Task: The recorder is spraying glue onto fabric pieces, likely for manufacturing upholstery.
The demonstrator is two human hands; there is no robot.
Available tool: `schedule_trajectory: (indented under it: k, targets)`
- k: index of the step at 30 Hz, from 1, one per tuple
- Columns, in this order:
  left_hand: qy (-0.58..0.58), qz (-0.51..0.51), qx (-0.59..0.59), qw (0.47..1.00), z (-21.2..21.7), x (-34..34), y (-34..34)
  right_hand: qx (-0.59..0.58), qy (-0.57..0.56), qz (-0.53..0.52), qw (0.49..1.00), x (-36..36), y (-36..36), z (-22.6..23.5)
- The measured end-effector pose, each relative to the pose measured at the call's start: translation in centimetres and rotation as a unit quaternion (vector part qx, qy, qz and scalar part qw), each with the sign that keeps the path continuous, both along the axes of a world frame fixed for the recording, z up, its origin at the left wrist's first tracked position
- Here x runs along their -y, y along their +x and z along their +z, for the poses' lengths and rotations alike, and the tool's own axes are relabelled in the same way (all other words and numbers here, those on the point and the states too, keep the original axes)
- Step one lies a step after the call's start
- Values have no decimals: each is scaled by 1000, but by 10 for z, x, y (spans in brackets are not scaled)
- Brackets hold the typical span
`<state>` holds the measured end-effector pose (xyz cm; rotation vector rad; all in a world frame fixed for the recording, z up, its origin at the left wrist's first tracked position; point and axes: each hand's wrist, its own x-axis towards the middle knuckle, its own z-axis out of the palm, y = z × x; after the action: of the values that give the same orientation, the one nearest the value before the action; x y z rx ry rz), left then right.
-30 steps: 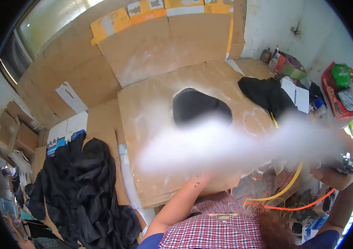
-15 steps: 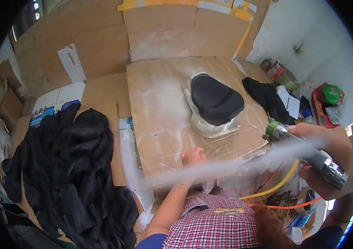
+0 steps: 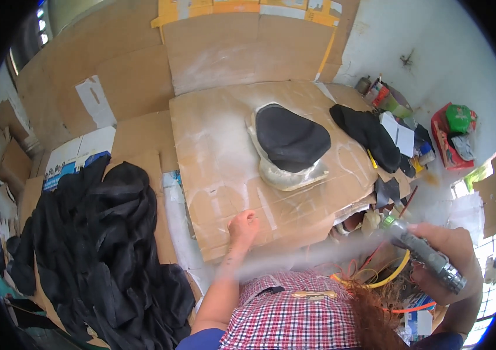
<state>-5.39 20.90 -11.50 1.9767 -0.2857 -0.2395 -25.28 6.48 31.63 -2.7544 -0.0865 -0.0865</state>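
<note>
My right hand (image 3: pixel 447 254) is wrapped round a spray gun (image 3: pixel 426 254) with a dark, silvery body and a green ring, held right of the cardboard-covered table. From its green end a whitish streak like mist (image 3: pixel 318 252) stretches left, over the lap. My left hand (image 3: pixel 244 226), fingers curled in with nothing seen in them, is at the near edge of the cardboard sheet (image 3: pixel 213 192). Farther back on that sheet lies a rounded foam pad (image 3: pixel 287 179), pale and seat-shaped, with a piece of black fabric (image 3: pixel 292 138) over its top. Neither hand touches the pad.
A large heap of black fabric (image 3: pixel 99 245) fills the left side. More black cloth (image 3: pixel 364 134), white paper (image 3: pixel 398 133) and a red bag (image 3: pixel 452 137) lie along the right wall. Yellow hose (image 3: pixel 388 279) and orange hose (image 3: pixel 411 309) run below right. Cardboard panels (image 3: pixel 219 52) stand behind.
My right hand and the spray gun have moved down and slightly left, away from the table. My left hand has shifted left. The pale streak looks shorter and lower; the view has turned slightly.
</note>
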Motion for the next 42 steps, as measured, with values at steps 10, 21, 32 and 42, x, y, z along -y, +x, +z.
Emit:
schedule_trajectory:
  k: [10, 21, 32, 42]
  targets:
    - [22, 48, -15, 999, 5, 15, 18, -4, 66, -57, 996, 60, -50, -22]
    - [-125, 178, -99, 971, 8, 69, 39, 85, 225, -121, 963, 207, -70, -20]
    - [-366, 305, -240, 846, 64, 216, 48, 43, 32, 58, 997, 317, -2, 10]
    - [-376, 370, -223, 820, 37, 235, 30, -18, 243, 67, 968, 338, 28, 3]
